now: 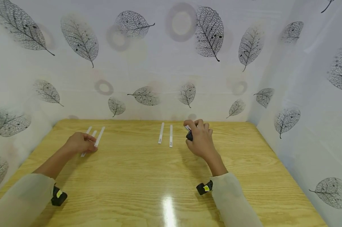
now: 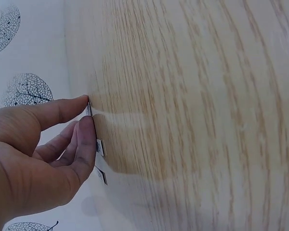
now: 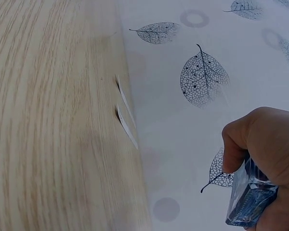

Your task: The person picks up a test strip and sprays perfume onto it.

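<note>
At the table's left, my left hand (image 1: pixel 81 142) pinches the near end of a white paper strip (image 1: pixel 100 135) between thumb and fingers. Two more strips lie beside it, partly covered by the hand; their ends, one a labelled tip (image 2: pixel 100 147), show below the fingers in the left wrist view. My right hand (image 1: pixel 200 138) grips a small blocky object (image 3: pixel 250 197) of clear plastic with dark blue inside, raised over the right back of the table. The fingers hide much of it, so I cannot tell its kind.
Between the hands, two white paper strips (image 1: pixel 161 133) with printed near ends lie roughly parallel on the wooden table (image 1: pixel 137 176). A white curtain (image 1: pixel 148 69) with leaf prints hangs behind the table's back edge and along both sides.
</note>
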A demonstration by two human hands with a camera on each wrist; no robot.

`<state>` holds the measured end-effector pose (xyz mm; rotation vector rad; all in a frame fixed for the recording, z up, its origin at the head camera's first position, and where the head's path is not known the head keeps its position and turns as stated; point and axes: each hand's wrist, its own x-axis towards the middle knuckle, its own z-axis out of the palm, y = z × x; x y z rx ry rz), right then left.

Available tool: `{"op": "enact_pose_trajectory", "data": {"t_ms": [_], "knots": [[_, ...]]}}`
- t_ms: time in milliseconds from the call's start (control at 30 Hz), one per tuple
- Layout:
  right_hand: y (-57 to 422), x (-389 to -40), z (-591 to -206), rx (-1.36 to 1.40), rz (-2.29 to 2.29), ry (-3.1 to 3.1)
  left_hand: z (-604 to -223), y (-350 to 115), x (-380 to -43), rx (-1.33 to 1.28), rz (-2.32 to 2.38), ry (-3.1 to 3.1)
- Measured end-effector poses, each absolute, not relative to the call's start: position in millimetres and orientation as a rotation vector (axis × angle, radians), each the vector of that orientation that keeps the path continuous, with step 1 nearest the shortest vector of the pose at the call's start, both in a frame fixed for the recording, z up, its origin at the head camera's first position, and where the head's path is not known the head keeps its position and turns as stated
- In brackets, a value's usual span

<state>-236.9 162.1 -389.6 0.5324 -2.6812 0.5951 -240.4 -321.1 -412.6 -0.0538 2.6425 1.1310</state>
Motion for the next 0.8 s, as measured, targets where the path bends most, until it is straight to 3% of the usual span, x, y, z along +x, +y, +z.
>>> {"op": "enact_pose_trajectory", "data": {"t_ms": [800], "knots": [[162.6, -236.8, -388.5, 0.53, 0.608, -2.673, -409.8, -313.2, -239.3, -0.077, 1.149, 2.663]]}}
